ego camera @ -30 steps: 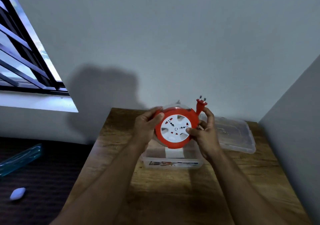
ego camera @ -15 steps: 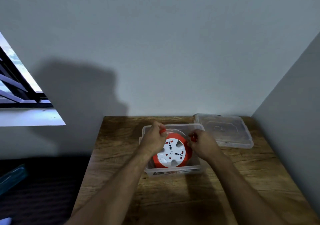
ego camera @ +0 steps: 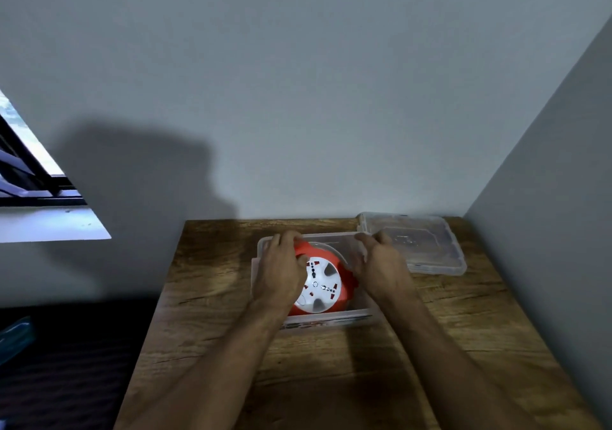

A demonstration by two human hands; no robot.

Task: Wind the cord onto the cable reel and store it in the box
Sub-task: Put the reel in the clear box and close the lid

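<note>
The orange cable reel (ego camera: pixel 323 284) with its white socket face lies inside the clear plastic box (ego camera: pixel 328 322) on the wooden table (ego camera: pixel 331 380). My left hand (ego camera: pixel 280 270) grips the reel's left rim, fingers curled over its top edge. My right hand (ego camera: pixel 381 264) holds the reel's right side, fingers bent toward the box's far wall. The cord and plug are hidden under my hands.
The box's clear lid (ego camera: pixel 414 242) lies flat at the table's back right, just behind my right hand. A grey wall rises behind the table and another on the right. A window (ego camera: pixel 29 178) is at the left.
The reel has come down from above the box into it, and now lies flatter and lower inside. Both hands went down with it.
</note>
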